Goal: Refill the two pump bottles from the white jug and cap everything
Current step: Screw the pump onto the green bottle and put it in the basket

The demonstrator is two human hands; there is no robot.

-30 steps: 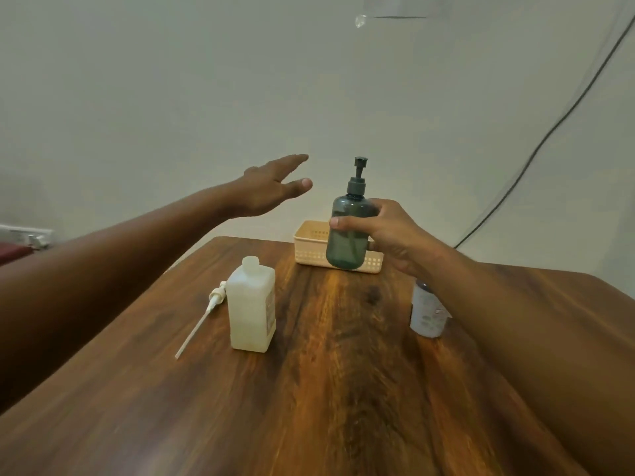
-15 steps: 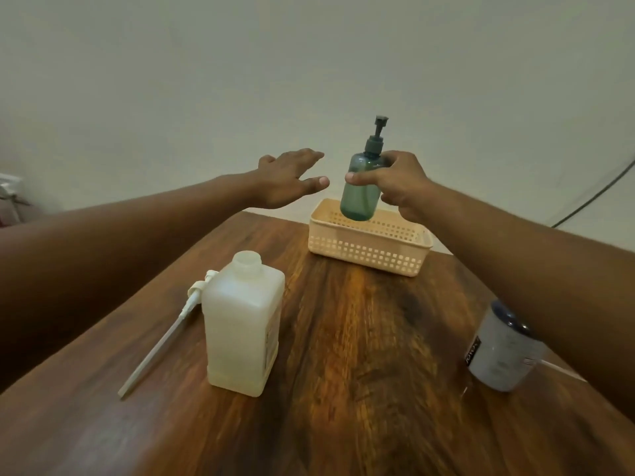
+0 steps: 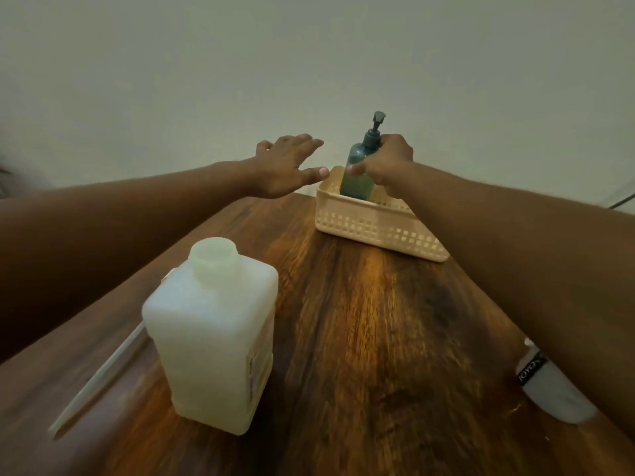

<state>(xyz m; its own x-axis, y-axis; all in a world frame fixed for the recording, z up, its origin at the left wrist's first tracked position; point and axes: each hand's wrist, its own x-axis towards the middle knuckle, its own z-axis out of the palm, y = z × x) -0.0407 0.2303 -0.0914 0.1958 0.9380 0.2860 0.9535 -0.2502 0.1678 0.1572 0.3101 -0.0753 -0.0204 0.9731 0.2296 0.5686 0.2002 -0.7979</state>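
My right hand (image 3: pixel 386 164) grips the dark green pump bottle (image 3: pixel 359 170) around its body; the bottle stands upright with its lower part inside the beige perforated basket (image 3: pixel 374 230) at the table's far side. My left hand (image 3: pixel 285 166) hovers flat with fingers spread just left of the basket, holding nothing. The white jug (image 3: pixel 213 334) stands uncapped in the near left of the table. A white pump head with its long tube (image 3: pixel 99 376) lies left of the jug, partly hidden behind it. A second white bottle (image 3: pixel 549 386) shows under my right forearm.
The wooden table (image 3: pixel 378 338) narrows toward a plain wall behind the basket. A dark cable (image 3: pixel 622 201) runs at the far right edge. The table's left edge passes under my left forearm.
My right hand has lowered the green pump bottle from above the basket down into it. My head has moved closer, so the jug looms larger. The left hand stays spread beside the basket.
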